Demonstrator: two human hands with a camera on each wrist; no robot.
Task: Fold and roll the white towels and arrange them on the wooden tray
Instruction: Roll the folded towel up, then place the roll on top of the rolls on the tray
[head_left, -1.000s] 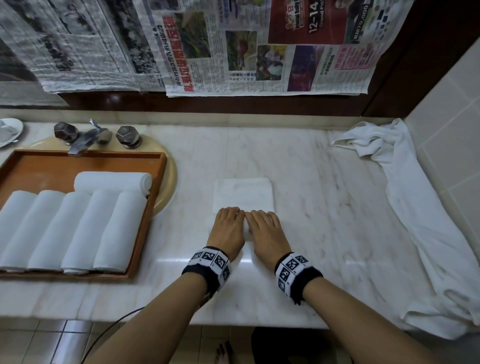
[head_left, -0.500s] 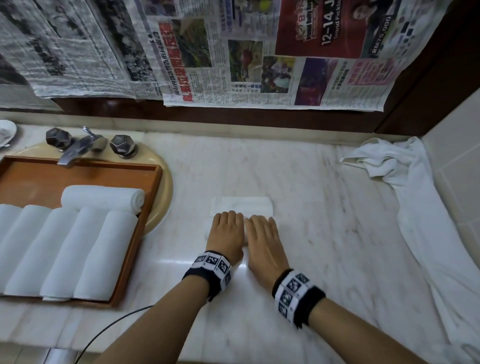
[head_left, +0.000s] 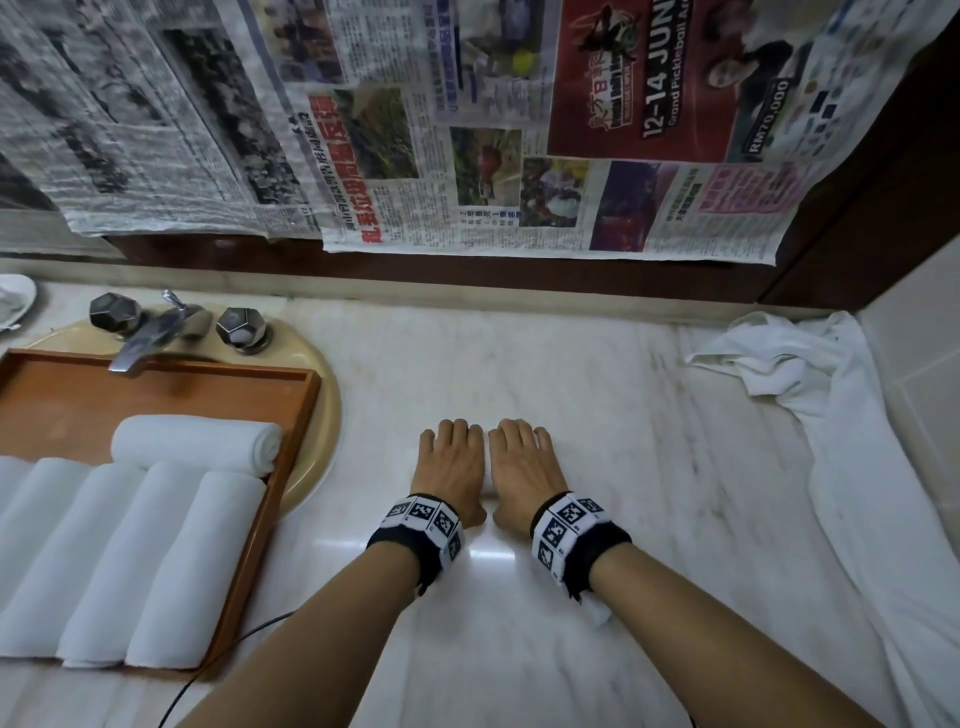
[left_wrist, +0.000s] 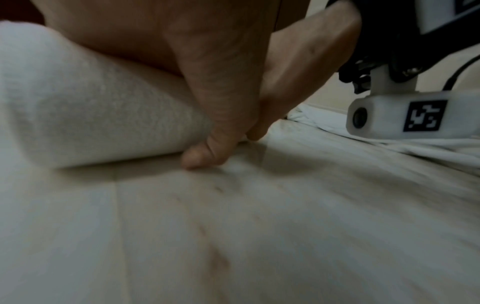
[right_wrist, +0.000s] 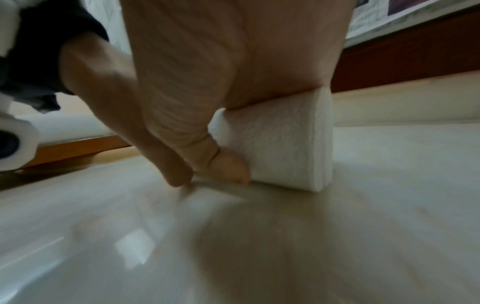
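Note:
Both hands lie side by side on one white towel roll (left_wrist: 91, 107) on the marble counter (head_left: 623, 415). In the head view my left hand (head_left: 452, 467) and right hand (head_left: 519, 467) cover the roll almost entirely, fingers curved over its far side. The right wrist view shows the roll's layered end (right_wrist: 280, 148) under my right palm (right_wrist: 207, 82), thumb tucked at its near side. My left thumb (left_wrist: 207, 127) sits the same way. The wooden tray (head_left: 288, 467) at left holds several rolled towels (head_left: 156, 561) lengthwise and one (head_left: 192, 449) crosswise behind them.
A loose pile of white towels (head_left: 831, 441) lies along the tiled right wall. The tray rests over a beige basin (head_left: 322, 441) with a metal faucet (head_left: 145, 338) behind it. Newspapers (head_left: 467, 156) hang on the back wall. A thin cable (head_left: 208, 675) trails off the counter's front.
The flat towel strip ahead of my hands has been rolled up. Both hands moved away from me with the roll and now cover it.

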